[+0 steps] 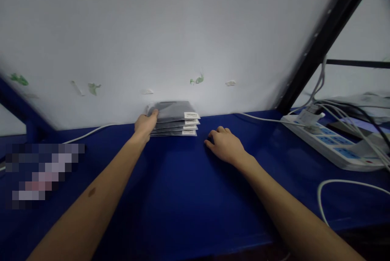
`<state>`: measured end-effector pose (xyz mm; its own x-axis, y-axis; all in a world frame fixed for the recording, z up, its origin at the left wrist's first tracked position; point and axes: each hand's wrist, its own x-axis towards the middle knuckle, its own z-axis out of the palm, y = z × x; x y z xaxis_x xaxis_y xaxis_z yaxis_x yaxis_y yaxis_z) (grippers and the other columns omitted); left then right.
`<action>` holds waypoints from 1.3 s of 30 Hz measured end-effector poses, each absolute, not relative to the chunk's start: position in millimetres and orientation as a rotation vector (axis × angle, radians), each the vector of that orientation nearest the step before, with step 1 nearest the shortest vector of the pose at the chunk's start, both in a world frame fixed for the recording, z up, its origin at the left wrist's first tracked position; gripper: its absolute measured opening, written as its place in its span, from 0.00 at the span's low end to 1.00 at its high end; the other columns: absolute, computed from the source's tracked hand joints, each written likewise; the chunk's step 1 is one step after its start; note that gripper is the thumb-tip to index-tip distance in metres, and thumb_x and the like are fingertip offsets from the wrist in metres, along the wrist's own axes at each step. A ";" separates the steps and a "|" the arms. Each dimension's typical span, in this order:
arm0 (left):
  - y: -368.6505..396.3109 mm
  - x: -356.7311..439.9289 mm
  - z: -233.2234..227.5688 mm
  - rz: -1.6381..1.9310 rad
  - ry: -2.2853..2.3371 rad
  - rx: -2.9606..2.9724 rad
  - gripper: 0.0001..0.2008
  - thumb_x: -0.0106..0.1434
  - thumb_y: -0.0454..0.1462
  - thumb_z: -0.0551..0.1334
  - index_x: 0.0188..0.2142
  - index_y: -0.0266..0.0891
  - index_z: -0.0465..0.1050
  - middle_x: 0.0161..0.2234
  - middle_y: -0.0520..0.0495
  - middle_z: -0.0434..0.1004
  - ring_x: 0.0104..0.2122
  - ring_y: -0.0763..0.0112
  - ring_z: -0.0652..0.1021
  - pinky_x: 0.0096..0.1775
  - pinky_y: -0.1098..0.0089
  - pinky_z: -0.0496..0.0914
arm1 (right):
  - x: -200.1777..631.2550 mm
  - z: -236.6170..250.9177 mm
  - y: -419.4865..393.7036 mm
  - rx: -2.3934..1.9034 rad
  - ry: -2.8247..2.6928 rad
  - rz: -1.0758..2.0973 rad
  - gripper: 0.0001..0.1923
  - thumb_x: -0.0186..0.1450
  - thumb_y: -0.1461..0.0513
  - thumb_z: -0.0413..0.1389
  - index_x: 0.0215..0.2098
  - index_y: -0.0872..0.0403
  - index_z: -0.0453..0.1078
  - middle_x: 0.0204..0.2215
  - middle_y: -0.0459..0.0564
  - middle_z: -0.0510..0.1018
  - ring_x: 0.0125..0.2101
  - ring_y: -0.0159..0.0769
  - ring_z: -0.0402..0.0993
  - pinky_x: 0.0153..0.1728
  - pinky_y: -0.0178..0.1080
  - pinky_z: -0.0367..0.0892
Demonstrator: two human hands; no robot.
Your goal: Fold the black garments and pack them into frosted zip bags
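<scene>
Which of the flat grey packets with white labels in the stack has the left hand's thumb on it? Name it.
The top packet of the stack: the left hand grips that corner with its thumb on top. The lower packets show only their labelled edges.

white labels (191, 115) on packets, print seemingly illegible

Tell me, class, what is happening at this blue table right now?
A person reaches across a blue table. The left hand grips the left edge of a stack of grey packets lying against the white wall. The right hand rests flat on the table beside the stack, holding nothing. A power strip with cables lies to the right.
</scene>
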<state>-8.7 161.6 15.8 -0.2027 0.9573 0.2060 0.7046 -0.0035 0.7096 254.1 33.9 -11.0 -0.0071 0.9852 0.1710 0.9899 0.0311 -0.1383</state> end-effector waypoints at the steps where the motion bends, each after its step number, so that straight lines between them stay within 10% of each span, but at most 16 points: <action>1: 161.3 2.2 15.5 1.024 1.969 1.655 0.37 0.62 0.62 0.53 0.53 0.33 0.69 0.50 0.26 0.76 0.52 0.37 0.75 0.45 0.46 0.70 | 254.1 -10.7 33.6 -2.038 -2.085 -0.032 0.19 0.69 0.54 0.50 0.49 0.56 0.74 0.45 0.60 0.74 0.48 0.48 0.69 0.45 0.44 0.65; 15: 152.3 82.9 19.9 0.979 1.823 1.492 0.36 0.62 0.61 0.55 0.54 0.32 0.70 0.54 0.26 0.73 0.56 0.39 0.72 0.47 0.49 0.70 | 251.7 3.1 30.3 -2.175 -1.892 -0.022 0.19 0.70 0.55 0.46 0.43 0.55 0.76 0.41 0.60 0.81 0.39 0.46 0.78 0.36 0.42 0.66; 39: 64.8 -63.7 -18.4 0.354 1.716 2.503 0.28 0.68 0.50 0.50 0.60 0.37 0.66 0.65 0.37 0.62 0.66 0.53 0.61 0.65 0.52 0.55 | 247.9 -6.1 28.6 -2.207 -1.983 0.035 0.18 0.69 0.52 0.49 0.45 0.55 0.72 0.37 0.59 0.80 0.37 0.48 0.78 0.34 0.43 0.66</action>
<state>-63.7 64.8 -18.4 0.3432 0.9286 0.1414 0.9086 -0.3664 0.2006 247.9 28.6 -6.1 0.1132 0.9887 0.0985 0.9846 -0.0984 -0.1445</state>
